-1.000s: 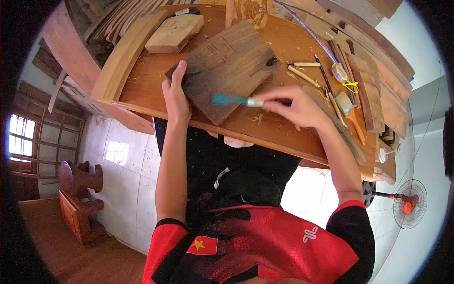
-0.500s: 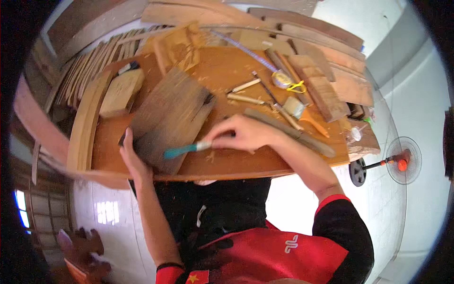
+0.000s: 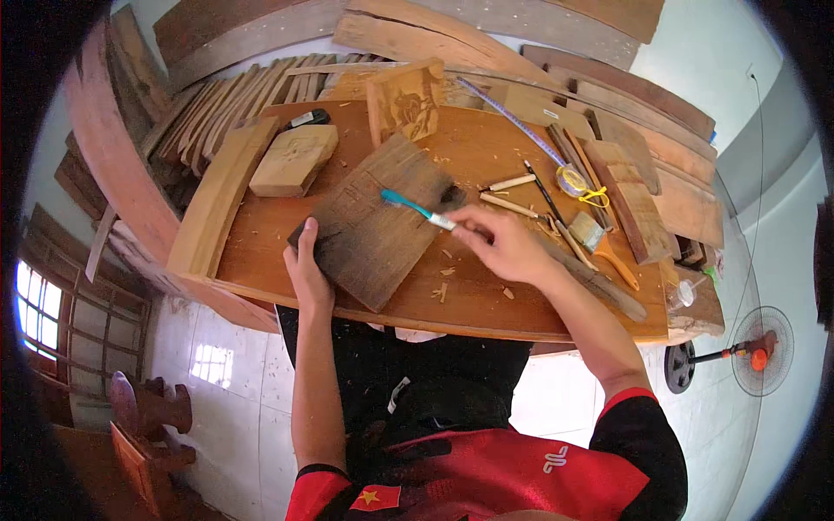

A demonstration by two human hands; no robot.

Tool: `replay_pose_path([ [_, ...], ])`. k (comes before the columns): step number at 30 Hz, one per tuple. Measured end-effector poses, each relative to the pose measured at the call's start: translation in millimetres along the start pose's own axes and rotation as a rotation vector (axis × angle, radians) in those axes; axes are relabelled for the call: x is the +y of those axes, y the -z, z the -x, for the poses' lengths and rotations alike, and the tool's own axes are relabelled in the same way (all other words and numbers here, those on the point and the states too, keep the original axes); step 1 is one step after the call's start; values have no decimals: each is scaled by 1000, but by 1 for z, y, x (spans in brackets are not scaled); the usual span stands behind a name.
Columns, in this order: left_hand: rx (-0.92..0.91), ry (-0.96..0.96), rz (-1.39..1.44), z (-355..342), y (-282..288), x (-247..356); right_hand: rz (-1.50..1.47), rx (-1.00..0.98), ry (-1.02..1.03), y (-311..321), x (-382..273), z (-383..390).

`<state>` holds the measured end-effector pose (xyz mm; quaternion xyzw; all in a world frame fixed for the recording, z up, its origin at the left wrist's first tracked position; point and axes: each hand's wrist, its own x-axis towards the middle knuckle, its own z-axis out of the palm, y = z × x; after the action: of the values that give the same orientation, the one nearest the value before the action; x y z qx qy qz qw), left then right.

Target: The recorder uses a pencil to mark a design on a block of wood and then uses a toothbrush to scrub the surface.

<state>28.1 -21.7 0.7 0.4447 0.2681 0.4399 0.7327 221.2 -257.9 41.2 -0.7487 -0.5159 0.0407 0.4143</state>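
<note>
The dark carved wooden board [image 3: 378, 227] is pinned flat by the left hand [image 3: 306, 260] while a teal-handled toothbrush [image 3: 415, 208], pinched in the right hand [image 3: 497, 245], is laid on its upper part, the brushing judged midway, with wood chips [image 3: 445, 276] left on the tabletop [image 3: 486, 300] below the right hand.

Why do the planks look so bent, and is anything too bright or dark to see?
Head view: the fisheye lens bows the straight planks near the rim; black corners ring the picture. The window and pale floor glare. The right hand with its toothbrush and the dark board are evenly lit and sharp.
</note>
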Motion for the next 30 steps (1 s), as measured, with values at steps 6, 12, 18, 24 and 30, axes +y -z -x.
replay_pose_path([
  [6,-7,-11,20,-3,-4,-2,37,192,123,-20,-8,-5],
  [12,36,-15,-5,-1,0,-7,68,81,-12,-8,-18,-6],
  [18,50,8,-26,7,-2,1,38,12,155,-14,-23,4],
  [24,46,-4,-42,4,4,-5,-35,57,116,-18,-22,5],
  [30,-48,-112,-180,-11,34,-27,-112,57,-145,-9,-29,-7],
])
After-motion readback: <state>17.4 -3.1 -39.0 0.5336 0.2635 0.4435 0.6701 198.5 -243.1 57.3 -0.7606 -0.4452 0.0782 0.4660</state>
